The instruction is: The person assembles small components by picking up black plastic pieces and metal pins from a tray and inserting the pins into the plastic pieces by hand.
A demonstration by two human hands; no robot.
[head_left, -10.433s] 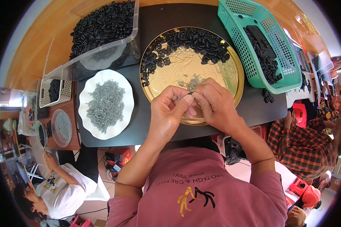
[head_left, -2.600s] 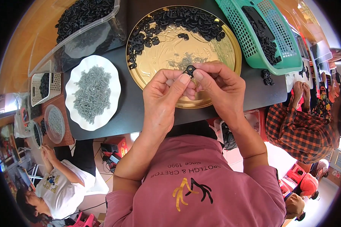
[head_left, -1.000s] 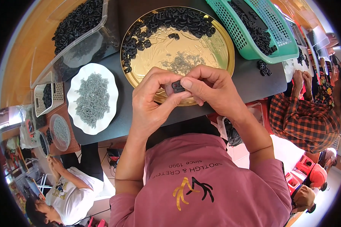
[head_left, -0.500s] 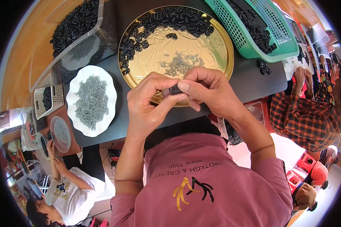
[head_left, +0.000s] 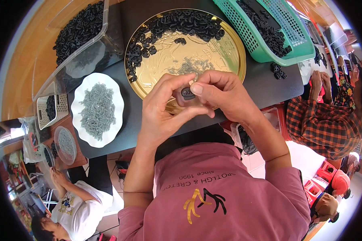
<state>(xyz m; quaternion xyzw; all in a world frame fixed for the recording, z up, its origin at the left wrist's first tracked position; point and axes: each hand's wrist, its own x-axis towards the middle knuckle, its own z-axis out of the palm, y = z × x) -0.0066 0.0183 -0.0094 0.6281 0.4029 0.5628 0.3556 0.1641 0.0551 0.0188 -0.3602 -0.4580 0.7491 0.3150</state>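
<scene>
Since half a second ago, have swung the thumb of the left hand (head_left: 159, 106) downward, away from the forefinger, and so uncovered more of the small black piece (head_left: 186, 93). At far left, have also brought the hands of the co-worker (head_left: 58, 178) in together, one of them previously raised to a bowl there.

Now keeping both hands close together at mid-frame, just over the near edge of the gold tray (head_left: 159, 66). With the right hand (head_left: 227, 94), apparently pinching the piece at its upper right edge, thumb in front. With the left, curling around the piece, thumb tip well apart from forefinger; cannot tell whether the other left fingers press on it.

In the tray, scattered along the far and left rim: black parts (head_left: 177, 22), with small grey rods (head_left: 191, 65) heaped just beyond the hands. To the left of the tray, on the dark counter (head_left: 269, 90), set down a wavy-edged white plate (head_left: 118, 96), piled with more rods (head_left: 97, 112).

At upper left, stacked in a clear tub (head_left: 105, 18), many similar black parts (head_left: 78, 28). At upper right, lying in a green basket (head_left: 239, 26), more of the same (head_left: 269, 40), with a little black cluster (head_left: 278, 71) on the counter just below.

At right edge, seated in a red-and-black checked shirt (head_left: 326, 124), another person; near lower right, red stools (head_left: 326, 170).
</scene>
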